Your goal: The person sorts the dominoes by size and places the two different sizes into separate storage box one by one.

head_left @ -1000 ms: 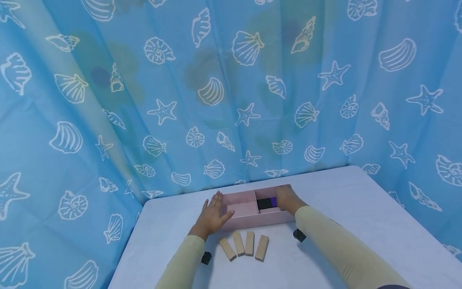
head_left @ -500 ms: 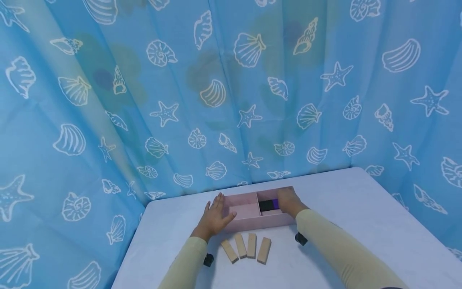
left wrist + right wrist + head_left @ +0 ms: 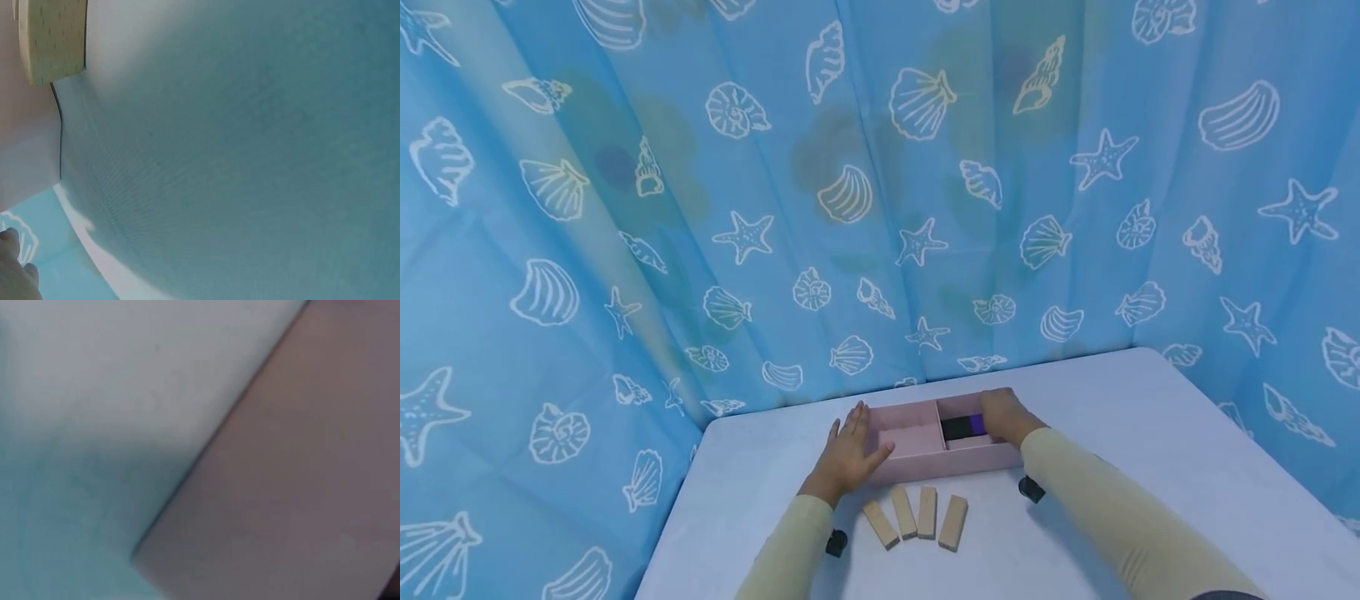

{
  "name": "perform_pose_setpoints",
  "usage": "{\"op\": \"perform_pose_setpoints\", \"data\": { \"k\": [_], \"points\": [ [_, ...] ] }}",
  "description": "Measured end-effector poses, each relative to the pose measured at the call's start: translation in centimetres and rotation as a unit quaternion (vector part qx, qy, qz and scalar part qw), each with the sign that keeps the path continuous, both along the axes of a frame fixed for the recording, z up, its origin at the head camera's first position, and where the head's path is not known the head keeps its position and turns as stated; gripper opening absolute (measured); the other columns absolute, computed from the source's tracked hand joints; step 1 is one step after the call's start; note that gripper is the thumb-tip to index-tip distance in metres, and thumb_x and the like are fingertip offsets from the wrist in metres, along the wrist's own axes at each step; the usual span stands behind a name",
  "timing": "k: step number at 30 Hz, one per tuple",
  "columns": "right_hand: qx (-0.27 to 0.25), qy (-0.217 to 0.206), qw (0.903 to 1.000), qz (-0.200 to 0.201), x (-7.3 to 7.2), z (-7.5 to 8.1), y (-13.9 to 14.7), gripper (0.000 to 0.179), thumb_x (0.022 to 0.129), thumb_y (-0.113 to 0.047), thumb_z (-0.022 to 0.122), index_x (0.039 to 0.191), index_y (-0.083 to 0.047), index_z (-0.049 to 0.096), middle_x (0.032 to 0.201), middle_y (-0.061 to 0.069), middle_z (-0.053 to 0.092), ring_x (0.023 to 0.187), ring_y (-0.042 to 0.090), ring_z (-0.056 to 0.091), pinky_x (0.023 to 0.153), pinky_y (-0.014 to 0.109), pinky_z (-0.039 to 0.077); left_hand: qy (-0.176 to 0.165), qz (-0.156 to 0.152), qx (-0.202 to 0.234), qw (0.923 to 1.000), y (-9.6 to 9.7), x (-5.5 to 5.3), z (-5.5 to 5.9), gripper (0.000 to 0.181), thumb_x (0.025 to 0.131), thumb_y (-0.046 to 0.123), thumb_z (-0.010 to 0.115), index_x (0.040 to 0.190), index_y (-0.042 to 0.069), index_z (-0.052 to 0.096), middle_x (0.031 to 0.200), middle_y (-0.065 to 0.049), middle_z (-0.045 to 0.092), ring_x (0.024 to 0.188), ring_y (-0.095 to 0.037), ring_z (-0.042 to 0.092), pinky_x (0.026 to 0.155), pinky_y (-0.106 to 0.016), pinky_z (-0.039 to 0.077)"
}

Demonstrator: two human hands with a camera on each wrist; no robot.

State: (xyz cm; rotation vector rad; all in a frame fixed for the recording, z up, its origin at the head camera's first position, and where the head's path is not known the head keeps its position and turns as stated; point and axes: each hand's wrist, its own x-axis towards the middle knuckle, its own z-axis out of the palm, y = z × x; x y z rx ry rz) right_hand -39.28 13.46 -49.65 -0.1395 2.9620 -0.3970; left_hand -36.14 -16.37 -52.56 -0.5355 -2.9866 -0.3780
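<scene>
Left hand [image 3: 844,458] lies against the left end of the pink box [image 3: 955,462], its fingers straight and its thumb stretched out past the near corner of that end. Right hand [image 3: 1006,415] reaches into the right end of the box; its fingertips are hidden, so I cannot tell how far they are curled or whether they hold anything. The box sits near the far edge of the white table [image 3: 1075,558], well apart from both far corners, its long side running roughly along that edge. 1 divider splits it into 2 compartments, the left being the wider. Inside the right compartment, a black piece [image 3: 957,428] lies close by the divider, with a purple piece [image 3: 977,425] between it and the right hand. On the near side of the box, 4 wooden blocks [image 3: 927,512] lie fanned out on the table, the 2 middle ones close together and the rightmost a little apart. Beyond the table's far edge hangs a blue curtain [image 3: 850,258] printed with white shells and starfish. The right wrist view is blurred.
</scene>
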Motion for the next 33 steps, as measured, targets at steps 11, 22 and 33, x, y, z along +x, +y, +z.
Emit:
{"op": "perform_pose_setpoints", "data": {
  "k": [11,22,33],
  "points": [
    [-0.053,0.02,0.9982,0.017,-0.2,2.2,1.4,0.025,0.095,0.0,0.055,0.119,0.006,0.061,0.11,0.02,0.064,0.108,0.037,0.06,0.093,0.05,0.048,0.006,0.01,-0.017,0.9998,0.0,-0.2,1.2,0.097,0.089,0.076,0.028,0.156,0.007,0.016,0.161,-0.007,0.015,0.147,-0.025,0.012,0.116,-0.049,0.006],
    [-0.167,0.096,0.9799,0.051,2.0,0.3,4.1,0.045,0.095,-0.017,0.062,0.137,-0.001,0.053,0.127,0.016,0.061,0.119,0.037,0.055,0.097,0.052,0.045,-0.01,0.002,-0.053,0.9985,-0.4,0.0,0.9,0.09,0.092,0.068,0.036,0.155,0.006,0.019,0.161,-0.009,0.017,0.147,-0.026,0.015,0.116,-0.05,0.008],
    [-0.09,0.12,0.9862,0.071,3.7,-0.4,5.7,0.122,0.073,-0.084,0.052,0.15,0.006,0.024,0.156,0.024,0.021,0.144,0.041,0.015,0.111,0.056,0.02,-0.002,-0.005,-0.053,0.9986,0.1,0.6,2.2,0.093,0.09,0.073,0.037,0.156,0.009,0.019,0.161,-0.009,0.019,0.146,-0.026,0.019,0.116,-0.05,0.009]
  ]
}}
